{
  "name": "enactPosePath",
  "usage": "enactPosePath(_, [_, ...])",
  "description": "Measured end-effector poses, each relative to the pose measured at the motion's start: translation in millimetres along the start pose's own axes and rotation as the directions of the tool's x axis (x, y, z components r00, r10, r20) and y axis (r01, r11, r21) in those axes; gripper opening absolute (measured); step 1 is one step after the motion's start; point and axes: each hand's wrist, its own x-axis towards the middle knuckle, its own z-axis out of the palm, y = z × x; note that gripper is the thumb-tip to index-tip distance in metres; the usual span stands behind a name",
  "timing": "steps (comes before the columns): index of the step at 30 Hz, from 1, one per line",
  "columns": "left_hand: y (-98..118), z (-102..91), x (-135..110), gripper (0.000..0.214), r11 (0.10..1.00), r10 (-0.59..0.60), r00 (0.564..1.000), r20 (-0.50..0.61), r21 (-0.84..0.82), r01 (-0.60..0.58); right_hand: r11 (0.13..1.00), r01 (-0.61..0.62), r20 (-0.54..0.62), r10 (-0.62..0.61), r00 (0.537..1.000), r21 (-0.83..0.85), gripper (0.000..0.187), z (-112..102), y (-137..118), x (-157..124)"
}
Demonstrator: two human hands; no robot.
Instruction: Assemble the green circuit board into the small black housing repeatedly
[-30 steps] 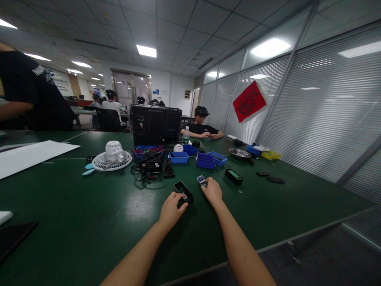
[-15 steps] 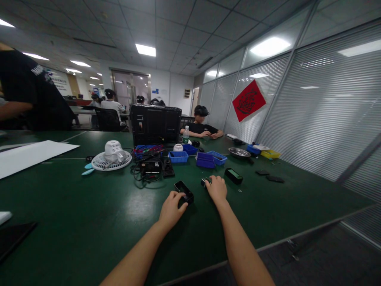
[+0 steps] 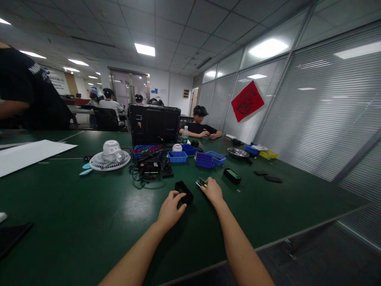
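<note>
My left hand (image 3: 173, 205) grips the near end of a small open black plastic case (image 3: 184, 191), thumb and fingers on its sides. Just to the right, my right hand (image 3: 213, 190) is closed on a small circuit board (image 3: 201, 182) with pale and yellow parts; the fingers hide some of it. Board and case are apart, with a narrow gap of table between them. Beyond my right hand lies a similar black case with a green face (image 3: 232, 174). A small white ring (image 3: 238, 191) sits near it on the green table (image 3: 119, 238).
Blue bins (image 3: 177, 157), a dark blue bin (image 3: 204, 160) and a tangle of cables with a black device (image 3: 149, 169) stand farther back. A white fan (image 3: 110, 159) is left, a metal pan (image 3: 238, 152) right. Across the table sits a person (image 3: 200, 125) near a black monitor (image 3: 154, 125).
My right hand has turned the circuit board and brought it slightly left, so more of its pale and yellow parts show. The case under my left hand has tilted a little.
</note>
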Motion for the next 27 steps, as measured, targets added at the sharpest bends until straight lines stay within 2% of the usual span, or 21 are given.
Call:
enactPosePath(4, [-1.0,0.9,0.0,0.04,1.0,0.014,1.0,0.005,0.001,-0.014,0.997,0.037,0.041,-0.04,0.998,0.068,0.042,-1.2,-2.2,-2.4])
enactPosePath(9, [-1.7,2.0,-0.3,0.041,1.0,0.001,1.0,0.002,0.007,-0.001,0.998,0.058,0.062,-0.06,0.996,0.03,0.044,-6.7,3.9,0.3])
enactPosePath(14, [-1.3,0.8,-2.4,0.04,0.999,0.053,0.999,-0.005,-0.004,-0.053,0.998,0.048,0.112,-0.054,0.992,0.05,0.04,-14.9,8.7,2.5])
enactPosePath(17, [2.4,-1.5,-4.7,0.039,0.994,0.108,0.994,0.03,-0.014,-0.107,0.994,0.076,0.109,-0.084,0.99,0.075,0.035,-15.8,8.5,1.8])
enactPosePath(20, [7.3,-3.4,-6.6,0.041,0.986,0.167,0.983,0.082,-0.034,-0.165,0.989,0.074,0.049,-0.081,0.996,0.128,0.03,-14.5,4.6,0.5])
enactPosePath(23, [10.7,-4.1,-7.5,0.047,0.975,0.22,0.968,0.119,-0.054,-0.215,0.95,0.061,-0.093,-0.035,0.995,0.306,0.03,-12.8,-4.4,-1.3])
enactPosePath(27, [12.4,-4.2,-8.0,0.049,0.953,0.301,0.932,0.2,-0.051,-0.297,0.755,0.154,-0.222,-0.011,0.975,0.637,0.037,-10.9,-23.0,-7.9])
